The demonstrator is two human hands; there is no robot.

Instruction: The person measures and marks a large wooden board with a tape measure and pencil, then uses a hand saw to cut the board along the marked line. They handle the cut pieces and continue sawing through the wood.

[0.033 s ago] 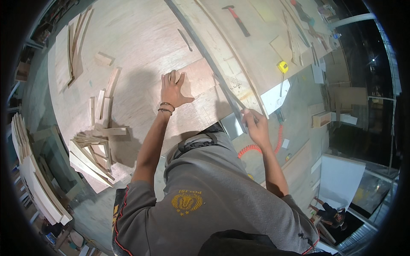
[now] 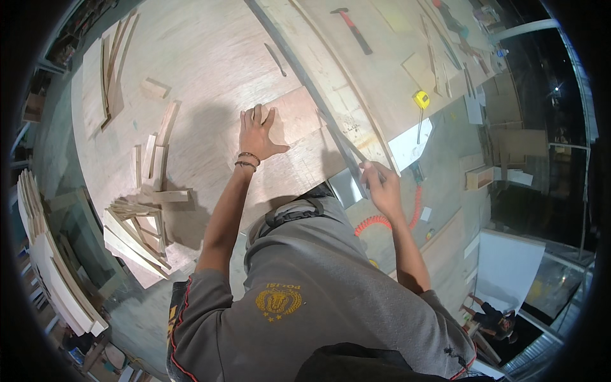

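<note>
Plywood tabletop (image 2: 203, 38), wood scraps (image 2: 149, 156) at left, grey workshop floor (image 2: 445, 188) beyond. Left hand (image 2: 256, 138) splayed, clutching nothing, on flat pale panel (image 2: 302, 116) near tabletop's front edge; right hand (image 2: 382, 189) clenched around slim greyish strip (image 2: 346, 141).

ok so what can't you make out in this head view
All in the head view:
- Bare left hand: its palm and the wood beneath, hidden by the back of the hand.
- Thin dark strip: its near end, covered by the bare right hand.
- Red coiled hose: one end, hidden behind the grey shirt.
- Large pale plywood sheet: far edge, cut off by the picture's top.
</note>
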